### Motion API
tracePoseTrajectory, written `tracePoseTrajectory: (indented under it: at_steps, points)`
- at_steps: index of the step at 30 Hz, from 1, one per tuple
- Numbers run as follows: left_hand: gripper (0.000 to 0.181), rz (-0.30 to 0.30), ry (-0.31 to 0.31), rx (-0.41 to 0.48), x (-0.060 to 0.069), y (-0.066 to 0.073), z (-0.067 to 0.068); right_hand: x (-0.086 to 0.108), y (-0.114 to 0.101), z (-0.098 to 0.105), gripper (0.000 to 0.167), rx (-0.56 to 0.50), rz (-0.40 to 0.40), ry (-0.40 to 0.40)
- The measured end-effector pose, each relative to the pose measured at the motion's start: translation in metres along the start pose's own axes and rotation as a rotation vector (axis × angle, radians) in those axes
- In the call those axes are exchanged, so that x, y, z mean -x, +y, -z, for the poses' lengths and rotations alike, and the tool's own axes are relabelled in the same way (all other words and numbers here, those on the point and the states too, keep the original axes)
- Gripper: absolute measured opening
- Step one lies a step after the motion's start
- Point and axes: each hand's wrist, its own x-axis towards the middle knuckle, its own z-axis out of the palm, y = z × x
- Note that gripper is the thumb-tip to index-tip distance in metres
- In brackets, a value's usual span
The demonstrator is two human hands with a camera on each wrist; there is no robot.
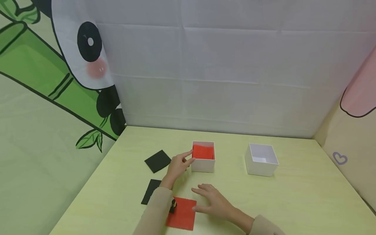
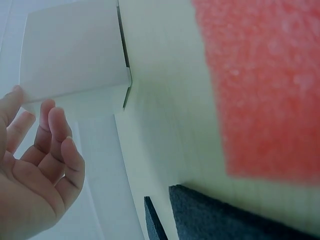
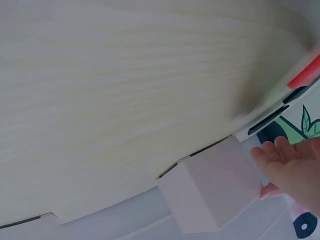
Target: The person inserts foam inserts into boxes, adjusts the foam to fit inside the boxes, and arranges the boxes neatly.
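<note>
My left hand [image 1: 177, 166] is at the left side of a small white box [image 1: 203, 165], with fingertips at its rim and near corner. In the left wrist view the fingers [image 2: 60, 125] are loosely bent beside the box wall. A red foam sheet [image 1: 203, 152] lies inside this box. My right hand [image 1: 215, 202] hovers over the table with spread fingers and holds nothing. Just left of it lies another red foam sheet [image 1: 183, 215], partly under the left sleeve. A small black item with a yellow mark [image 1: 173, 206] shows on that sheet, half hidden by the sleeve.
A second white box [image 1: 261, 167], its top uncovered, stands to the right. Two black foam pieces lie on the left: one farther back [image 1: 157, 161], one nearer [image 1: 150, 191] and partly behind the left forearm. A printed cloth backdrop [image 1: 229, 78] rises behind the pale table [image 1: 305, 192].
</note>
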Motion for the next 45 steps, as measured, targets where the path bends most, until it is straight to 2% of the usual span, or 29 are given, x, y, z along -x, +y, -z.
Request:
tracePoseTrajectory:
  at_steps: [4,9,18,24,29,34,39,41,45]
  points:
    - [0.046,0.009,-0.008,0.004,0.001,0.001,0.001,-0.002,-0.003,-0.005,0.058,0.039,-0.027,-0.071]
    - [0.046,0.010,-0.020,0.001,0.001,0.002,0.003,-0.006,-0.007,-0.010,0.054,0.109,-0.027,-0.123]
    - [0.047,0.036,-0.033,-0.004,0.000,0.003,0.004,-0.013,-0.009,-0.020,0.048,0.320,0.006,-0.156]
    - [0.047,0.033,-0.038,-0.013,0.001,0.004,0.004,-0.014,-0.012,-0.023,0.045,0.405,0.005,-0.167]
    - [0.046,0.046,-0.038,-0.017,0.000,0.004,0.004,-0.013,-0.016,-0.023,0.037,0.451,0.048,-0.140]
    - [0.047,0.045,-0.036,-0.026,0.000,0.003,0.003,-0.013,-0.020,-0.023,0.031,0.449,0.094,-0.109]
    - [0.047,0.041,-0.031,-0.030,0.000,0.003,0.003,-0.013,-0.021,-0.024,0.029,0.405,0.104,-0.084]
    - [0.047,0.038,-0.029,-0.029,0.000,0.003,0.003,-0.013,-0.020,-0.025,0.029,0.363,0.097,-0.073]
    - [0.046,0.029,-0.028,-0.030,0.000,0.003,0.003,-0.015,-0.019,-0.026,0.029,0.209,0.066,-0.076]
